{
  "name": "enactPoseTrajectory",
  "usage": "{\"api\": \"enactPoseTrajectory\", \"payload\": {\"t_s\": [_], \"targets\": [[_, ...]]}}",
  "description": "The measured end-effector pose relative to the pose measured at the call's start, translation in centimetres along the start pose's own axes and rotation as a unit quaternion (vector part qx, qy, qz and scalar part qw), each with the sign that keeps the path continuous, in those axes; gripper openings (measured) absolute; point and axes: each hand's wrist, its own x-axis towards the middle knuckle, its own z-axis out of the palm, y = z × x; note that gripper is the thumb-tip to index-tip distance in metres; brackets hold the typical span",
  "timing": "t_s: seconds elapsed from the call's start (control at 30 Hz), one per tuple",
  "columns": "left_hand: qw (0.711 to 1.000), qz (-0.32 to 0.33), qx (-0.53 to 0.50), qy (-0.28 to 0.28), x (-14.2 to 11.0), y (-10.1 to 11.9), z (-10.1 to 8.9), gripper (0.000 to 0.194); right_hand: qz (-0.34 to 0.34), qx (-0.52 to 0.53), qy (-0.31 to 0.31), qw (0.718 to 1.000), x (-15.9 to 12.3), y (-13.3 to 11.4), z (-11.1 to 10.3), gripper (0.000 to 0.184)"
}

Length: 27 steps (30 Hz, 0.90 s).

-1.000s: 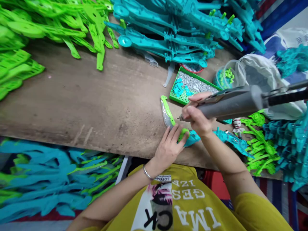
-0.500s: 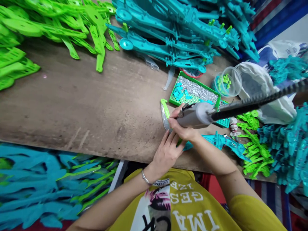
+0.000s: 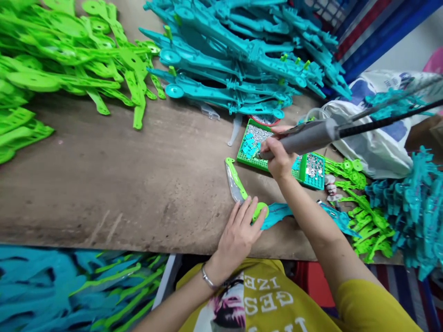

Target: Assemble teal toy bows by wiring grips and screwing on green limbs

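Observation:
My left hand [image 3: 240,230] lies palm down, fingers bent over a slim lime-green piece with a clear curved blade [image 3: 236,189], holding it against the table. A round lime-green end [image 3: 260,211] shows between the fingers, over a turquoise plastic part [image 3: 277,214]. My right hand [image 3: 279,159] is closed around a grey electric screwdriver [image 3: 308,137], tilted with its tip down to the left. That tip is over the near side of a green tray [image 3: 246,160] of small silvery screws and turquoise bits; whether it touches them I cannot tell.
Lime-green parts [image 3: 69,78] are heaped at the back left, turquoise frames [image 3: 224,60] at the back middle. A small turquoise tray [image 3: 314,170] with metal pieces, a white sack [image 3: 370,143] and more turquoise parts [image 3: 411,203] stand right. A pile [image 3: 41,286] lies below the front edge.
My right hand first brought the screwdriver down to the piece beside my left hand, then lifted it away towards the screw tray. My left hand stayed on the piece. The view shifted slightly.

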Motion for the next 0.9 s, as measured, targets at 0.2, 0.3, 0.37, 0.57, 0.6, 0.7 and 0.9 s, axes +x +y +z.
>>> {"api": "enactPoseTrajectory", "payload": {"t_s": [0.2,0.3,0.37,0.57,0.6,0.7,0.9], "targets": [[1.000,0.000,-0.007,0.000,-0.1,0.0,0.1,0.063,0.016,0.018,-0.021,0.999,-0.4,2.1,0.4,0.033],[1.000,-0.002,-0.009,-0.004,-0.1,0.0,0.0,0.062,0.020,0.002,-0.022,1.000,-0.4,2.1,0.5,0.032],[1.000,-0.001,-0.010,-0.002,-0.1,0.0,0.0,0.061,0.026,-0.012,-0.030,0.999,-0.3,2.0,0.6,0.034],[1.000,-0.002,-0.007,-0.007,-0.1,0.0,0.0,0.060,0.028,0.001,-0.078,0.997,0.3,1.4,0.9,0.041],[1.000,-0.002,-0.008,-0.008,-0.1,0.0,0.0,0.060,0.024,0.005,-0.075,0.997,0.4,1.1,0.8,0.041],[1.000,0.000,-0.011,-0.005,-0.1,0.1,0.0,0.059,0.008,0.014,-0.062,0.998,0.6,-0.3,1.1,0.039],[1.000,-0.005,-0.007,0.013,0.2,0.2,-0.2,0.049,-0.019,0.022,-0.112,0.993,-0.1,-1.5,4.1,0.036]]}}
